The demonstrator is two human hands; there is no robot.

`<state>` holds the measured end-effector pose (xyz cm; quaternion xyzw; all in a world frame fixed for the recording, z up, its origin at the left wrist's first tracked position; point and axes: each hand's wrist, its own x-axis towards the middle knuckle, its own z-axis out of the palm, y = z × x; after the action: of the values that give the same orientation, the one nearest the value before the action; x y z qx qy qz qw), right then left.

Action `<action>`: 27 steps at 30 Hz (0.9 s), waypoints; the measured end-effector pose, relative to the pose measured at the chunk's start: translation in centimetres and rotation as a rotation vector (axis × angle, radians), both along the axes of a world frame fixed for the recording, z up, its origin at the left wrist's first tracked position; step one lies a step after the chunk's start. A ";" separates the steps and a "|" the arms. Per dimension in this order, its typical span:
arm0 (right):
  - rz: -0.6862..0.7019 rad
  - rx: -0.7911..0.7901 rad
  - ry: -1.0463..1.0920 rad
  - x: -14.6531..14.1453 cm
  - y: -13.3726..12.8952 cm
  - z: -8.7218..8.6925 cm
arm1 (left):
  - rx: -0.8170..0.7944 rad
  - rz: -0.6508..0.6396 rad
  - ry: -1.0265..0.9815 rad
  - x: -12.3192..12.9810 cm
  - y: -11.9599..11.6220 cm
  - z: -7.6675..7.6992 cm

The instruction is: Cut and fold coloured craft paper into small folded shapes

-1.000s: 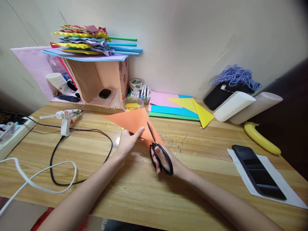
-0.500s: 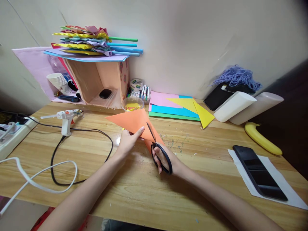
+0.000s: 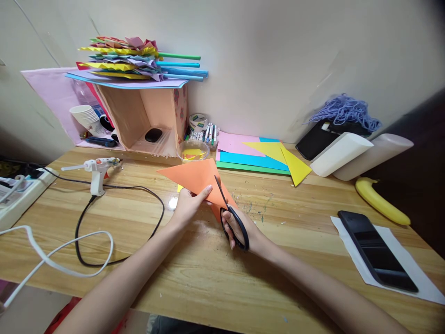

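Observation:
Pinched between thumb and fingers of my left hand (image 3: pixel 189 204) is a folded orange paper (image 3: pixel 194 176), its long point reaching to the left. My right hand (image 3: pixel 238 227) is closed round the handles of black scissors (image 3: pixel 246 236). One dark scissor blade lies across the front of the orange paper near its right side, pointing up and left; the other blade is hidden behind the paper. Part of the orange paper hangs below and to the right, behind the scissors. Both hands are above the wooden table (image 3: pixel 194 287).
A glue gun (image 3: pixel 98 174) with its black cord and a white cable are on the left. Behind stand an open box (image 3: pixel 158 109), a clear bowl (image 3: pixel 193 151) and coloured sheets (image 3: pixel 257 160). A phone (image 3: pixel 377 250) and banana (image 3: pixel 382 201) lie right.
The orange paper and both hands have shifted slightly to the right, along with a small shift of the whole view. The grips look the same.

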<state>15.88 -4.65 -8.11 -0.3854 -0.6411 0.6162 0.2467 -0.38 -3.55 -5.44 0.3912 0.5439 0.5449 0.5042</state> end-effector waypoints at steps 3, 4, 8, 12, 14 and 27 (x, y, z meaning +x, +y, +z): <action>0.006 -0.005 0.009 -0.1 0.1 0.1 | -0.004 0.004 -0.016 0.1 0.0 -0.2; 0.012 -0.005 0.018 -0.2 0.1 0.1 | -0.002 0.002 -0.022 0.1 0.0 -0.2; 0.025 0.000 0.062 -0.2 0.3 0.0 | 0.017 -0.028 -0.051 0.3 -0.1 -0.6; 0.003 -0.001 0.090 -0.2 0.3 -0.2 | 0.016 -0.035 -0.102 0.5 -0.2 -0.8; -0.010 0.004 0.096 -0.2 0.3 -0.2 | 0.018 -0.035 -0.119 0.6 -0.2 -0.7; -0.013 0.006 0.084 0.0 0.4 -0.2 | 0.024 -0.044 -0.198 0.3 -0.1 -0.6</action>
<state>15.91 -4.24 -8.28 -0.3627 -0.6294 0.6282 0.2786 -0.06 -3.67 -6.04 0.3531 0.4760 0.5763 0.5626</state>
